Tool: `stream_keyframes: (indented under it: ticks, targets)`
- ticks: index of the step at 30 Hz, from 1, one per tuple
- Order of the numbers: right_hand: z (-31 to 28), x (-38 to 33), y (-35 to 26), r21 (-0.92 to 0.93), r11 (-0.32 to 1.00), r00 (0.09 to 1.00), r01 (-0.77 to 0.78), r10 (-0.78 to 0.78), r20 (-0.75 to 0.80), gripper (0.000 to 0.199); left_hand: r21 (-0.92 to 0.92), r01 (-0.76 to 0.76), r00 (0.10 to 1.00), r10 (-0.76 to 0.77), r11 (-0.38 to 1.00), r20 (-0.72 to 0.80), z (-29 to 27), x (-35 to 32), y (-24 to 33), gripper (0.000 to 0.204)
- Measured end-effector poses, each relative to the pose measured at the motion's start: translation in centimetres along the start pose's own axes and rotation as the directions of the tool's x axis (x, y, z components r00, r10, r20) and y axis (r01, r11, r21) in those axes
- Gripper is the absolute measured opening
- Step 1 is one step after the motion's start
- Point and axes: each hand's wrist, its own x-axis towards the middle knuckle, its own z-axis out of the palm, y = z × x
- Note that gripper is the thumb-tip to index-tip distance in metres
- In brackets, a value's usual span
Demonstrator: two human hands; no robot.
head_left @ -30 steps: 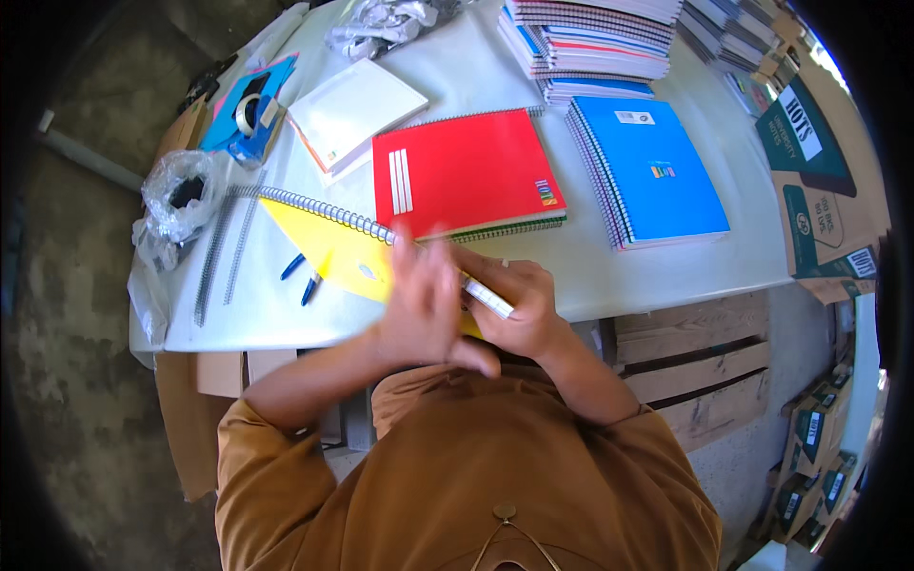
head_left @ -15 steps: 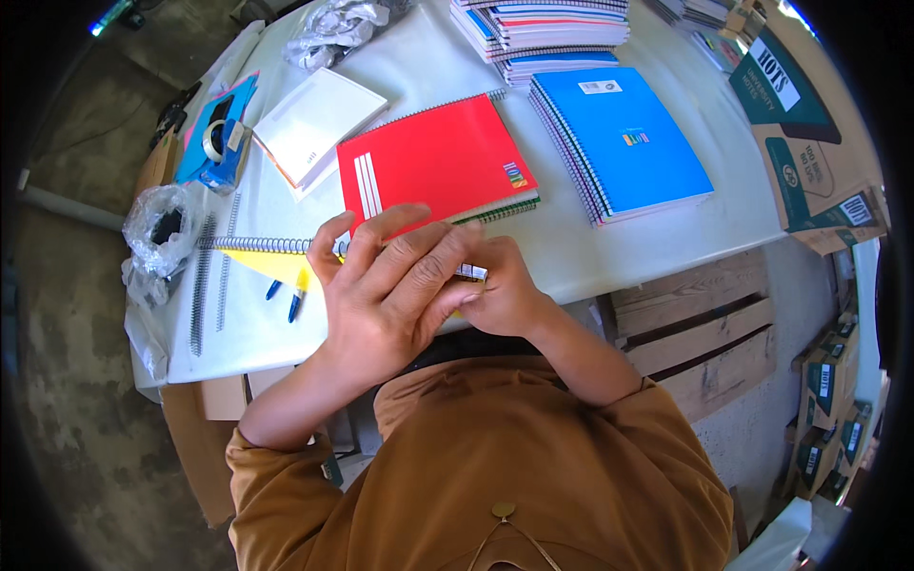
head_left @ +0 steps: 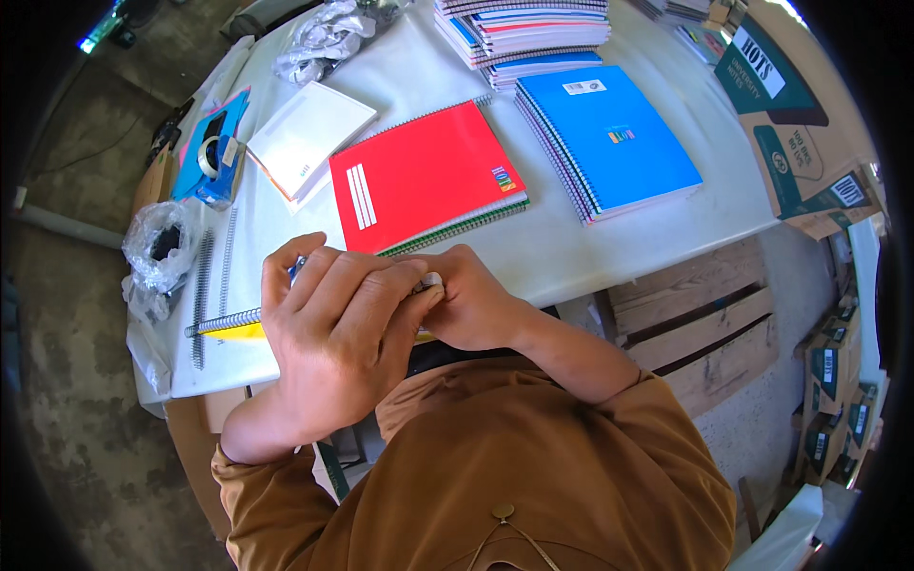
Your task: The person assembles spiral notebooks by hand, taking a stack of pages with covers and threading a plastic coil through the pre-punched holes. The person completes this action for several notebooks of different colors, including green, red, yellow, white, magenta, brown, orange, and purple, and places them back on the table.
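My left hand (head_left: 338,319) is curled, its thumb and fingertips brought together against my right hand (head_left: 471,295). A small whitish piece (head_left: 431,281), like a label, shows where the fingertips of both hands meet; most of it is hidden. Below my left hand lies a yellow spiral notebook (head_left: 233,331), its coil (head_left: 224,322) sticking out to the left and the rest covered by the hands. A bit of blue shows behind my left fingers, too covered to name. Just beyond the hands rests a red spiral notebook (head_left: 428,176) on top of another with a green coil.
Right of the red one, blue spiral notebooks (head_left: 609,143) lie stacked. Behind stands a taller notebook pile (head_left: 533,29). A white notebook (head_left: 312,138), a tape dispenser (head_left: 221,171), loose coils (head_left: 202,295) and clear plastic (head_left: 162,247) occupy the left. A cardboard box (head_left: 800,114) stands right.
Both hands have moved nearer my body and to the left, and the yellow notebook's coil has come nearer too. The small piece between the fingertips has turned and shows less of its printed face.
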Motion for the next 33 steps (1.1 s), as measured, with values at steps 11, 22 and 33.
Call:
stream_keyframes:
  ticks: [11, 22, 33]
  targets:
    - [1.1, 3.0, -2.8, -0.141, 0.99, 0.999, 0.027, -0.022, 0.036, 0.021, 0.155, 0.018, 0.983, 0.011, 0.988, -0.184, -1.5, -1.0, -1.2, 0.024]
    - [2.1, 3.0, -2.8, -0.069, 0.986, 0.987, 0.153, -0.15, 0.052, 0.02, -0.131, 0.128, 0.99, -0.135, 0.983, -0.043, -3.4, -1.5, -1.6, 0.018]
    - [-10.6, 8.2, -3.4, -0.762, 0.425, 0.686, 0.489, -0.727, 0.035, 0.03, 0.298, 0.219, 0.936, -0.114, 0.929, -0.333, -0.5, 0.0, -8.7, 0.033]
